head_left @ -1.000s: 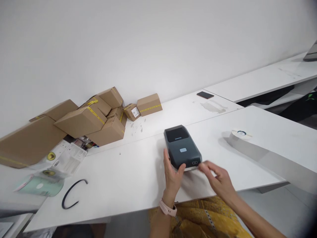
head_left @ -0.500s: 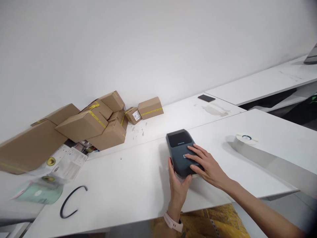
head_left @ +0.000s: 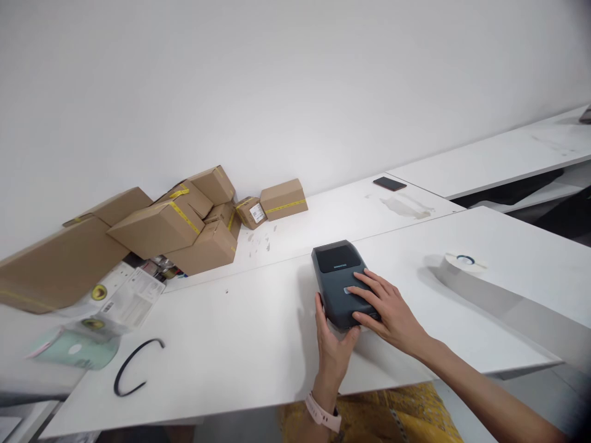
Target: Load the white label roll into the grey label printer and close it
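Note:
A dark blue-grey portable label printer (head_left: 339,283), with a black window at its far end and a small light button in the middle, is held tilted above the table. My left hand (head_left: 333,354) grips its near left corner, fingers along the left side and thumb at the near edge. Across the right part of the top face lies my right hand (head_left: 388,307), fingers spread, one fingertip at the button. The right hand covers part of the printer's right edge. A pale wristband (head_left: 322,413) circles my left wrist.
A white label roll (head_left: 465,261) stands on the white table (head_left: 221,351) at right, its long strip trailing rightward. Cardboard boxes (head_left: 157,227) are piled at left. A black headband-like hoop (head_left: 124,372) and green packaging (head_left: 76,349) lie at front left. A dark phone (head_left: 389,183) rests farther back.
The view has shifted slightly. The fingers of my right hand have moved very little on the printer; my left hand keeps its grip.

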Action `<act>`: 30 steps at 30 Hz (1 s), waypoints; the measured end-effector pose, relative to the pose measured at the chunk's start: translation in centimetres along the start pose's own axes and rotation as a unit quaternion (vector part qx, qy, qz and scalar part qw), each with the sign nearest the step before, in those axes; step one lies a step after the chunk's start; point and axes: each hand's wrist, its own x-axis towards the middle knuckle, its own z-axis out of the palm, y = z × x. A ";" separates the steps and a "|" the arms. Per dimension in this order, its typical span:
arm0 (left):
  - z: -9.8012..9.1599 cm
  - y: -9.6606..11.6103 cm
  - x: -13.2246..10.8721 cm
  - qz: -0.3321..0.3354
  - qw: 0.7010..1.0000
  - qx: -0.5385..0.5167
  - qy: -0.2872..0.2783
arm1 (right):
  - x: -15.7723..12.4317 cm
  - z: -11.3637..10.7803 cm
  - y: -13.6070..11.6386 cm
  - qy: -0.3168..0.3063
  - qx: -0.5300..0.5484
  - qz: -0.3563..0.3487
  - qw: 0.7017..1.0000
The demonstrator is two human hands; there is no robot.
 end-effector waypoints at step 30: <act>-1.6 3.0 2.6 0.123 0.988 0.087 -0.022 | 24.5 -3.3 4.4 0.067 0.138 0.275 0.949</act>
